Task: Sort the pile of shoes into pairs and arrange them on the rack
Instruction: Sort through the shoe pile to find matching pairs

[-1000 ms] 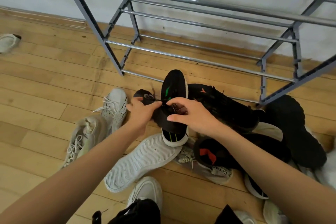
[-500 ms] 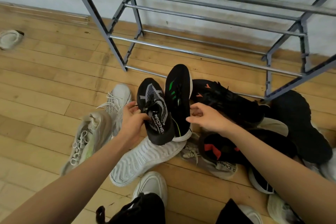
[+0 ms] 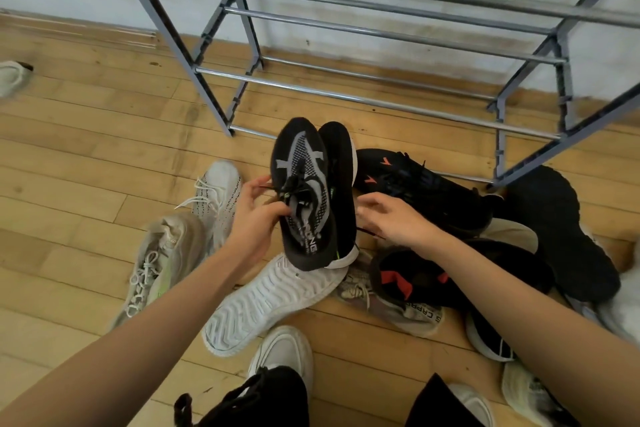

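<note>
A black knit sneaker with grey stripes point(image 3: 303, 194) stands toe-up over the pile, held at its laces by my left hand point(image 3: 254, 218). Pressed against its right side is a second black sneaker with a white sole point(image 3: 341, 166). My right hand point(image 3: 388, 218) touches that second shoe's side with bent fingers; whether it grips the shoe or a loose lace I cannot tell. The grey metal shoe rack point(image 3: 346, 99) stands just behind, its rails bare.
Shoes lie around on the wooden floor: two pale sneakers point(image 3: 166, 253) at left, a white sole-up shoe point(image 3: 266, 302) below my hands, black shoes with red marks point(image 3: 426, 191) and a grey sneaker point(image 3: 398, 305) at right. One pale shoe point(image 3: 12, 76) lies far left.
The striped sneaker has turned upright and risen beside the other black shoe, the two now side by side. My right hand slid from the laces down to the right shoe's side.
</note>
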The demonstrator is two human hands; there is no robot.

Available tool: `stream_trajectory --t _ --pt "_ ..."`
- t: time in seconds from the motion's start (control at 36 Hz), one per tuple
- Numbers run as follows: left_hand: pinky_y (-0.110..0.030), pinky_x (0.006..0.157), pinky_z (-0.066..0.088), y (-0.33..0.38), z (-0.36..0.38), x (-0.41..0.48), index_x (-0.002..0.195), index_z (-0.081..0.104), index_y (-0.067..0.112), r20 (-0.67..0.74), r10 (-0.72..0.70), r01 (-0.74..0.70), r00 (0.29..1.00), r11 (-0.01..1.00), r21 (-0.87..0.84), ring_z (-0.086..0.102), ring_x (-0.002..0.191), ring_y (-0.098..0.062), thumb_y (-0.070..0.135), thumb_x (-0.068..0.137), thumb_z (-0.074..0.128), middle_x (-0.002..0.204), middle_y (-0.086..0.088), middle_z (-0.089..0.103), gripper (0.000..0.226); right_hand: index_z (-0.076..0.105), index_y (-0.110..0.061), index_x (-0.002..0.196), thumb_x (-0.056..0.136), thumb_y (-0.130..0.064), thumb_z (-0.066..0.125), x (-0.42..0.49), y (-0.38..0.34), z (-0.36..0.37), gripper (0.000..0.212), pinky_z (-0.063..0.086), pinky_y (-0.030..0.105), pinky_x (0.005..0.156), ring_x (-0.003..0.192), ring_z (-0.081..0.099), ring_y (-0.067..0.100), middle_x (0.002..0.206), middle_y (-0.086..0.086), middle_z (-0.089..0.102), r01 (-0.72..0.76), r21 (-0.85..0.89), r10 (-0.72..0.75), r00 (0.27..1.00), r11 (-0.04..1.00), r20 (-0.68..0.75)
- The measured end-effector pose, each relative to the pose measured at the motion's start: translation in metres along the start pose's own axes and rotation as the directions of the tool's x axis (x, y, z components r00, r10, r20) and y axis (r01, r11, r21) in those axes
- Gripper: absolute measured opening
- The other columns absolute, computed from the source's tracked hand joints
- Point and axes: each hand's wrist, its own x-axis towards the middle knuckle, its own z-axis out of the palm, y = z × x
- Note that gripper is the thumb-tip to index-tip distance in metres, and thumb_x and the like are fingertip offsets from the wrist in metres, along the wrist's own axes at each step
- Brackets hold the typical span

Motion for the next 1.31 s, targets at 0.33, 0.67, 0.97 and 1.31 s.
stream_trajectory --t 0.33,0.67,0.97,1.31 --pt "-0.029 0.095 0.046 -0.012 0.067 0.008 0.129 0.049 0.011 0.232 -0.141 0.001 0.962 0.855 0.518 0.051 0.122 -0.014 0.001 0.086 0.062 0.126 -0.001 0.054 0.046 0.059 -0.018 0.122 0.081 -0.026 0.074 -0.011 0.017 -0.009 0.044 0.053 0.044 0.093 0.103 0.065 0.021 0.111 0.002 0.068 -0.091 0.284 0.108 0.993 0.955 -0.047" --pt "-0.025 0.086 0.041 -0.038 -0.056 -0.009 0.124 0.050 0.018 0.114 0.003 -0.108 0.993 0.352 0.930 0.049 0.105 -0.011 0.041 0.073 0.075 0.122 0.001 0.049 0.062 0.049 -0.011 0.135 0.100 -0.040 0.039 -0.004 -0.006 -0.019 0.047 0.041 0.033 0.096 0.124 0.050 0.025 0.136 0.008 0.054 -0.094 -0.054 0.072 0.946 0.994 -0.315" --pt "-0.036 0.103 0.041 -0.071 -0.055 -0.036 0.150 -0.001 0.011 0.349 -0.206 -0.379 0.914 -0.128 0.916 0.033 0.133 -0.025 0.057 0.063 0.074 0.150 -0.007 0.018 0.124 0.044 -0.020 0.139 0.085 -0.054 0.055 -0.017 -0.017 0.042 0.065 0.004 0.049 0.117 0.145 0.013 0.025 0.148 0.004 0.034 0.363 -0.871 -0.356 0.903 0.332 0.241" --pt "-0.029 0.110 0.032 -0.048 -0.059 -0.029 0.149 0.001 0.017 0.381 -0.286 -0.362 0.879 0.120 0.925 0.024 0.136 -0.022 0.042 0.059 0.082 0.150 -0.001 0.011 0.124 0.057 -0.009 0.115 0.089 -0.026 0.045 -0.023 -0.027 0.052 0.033 0.002 0.056 0.116 0.118 0.046 0.026 0.112 0.006 0.058 0.344 -0.918 -0.379 0.891 0.200 0.251"
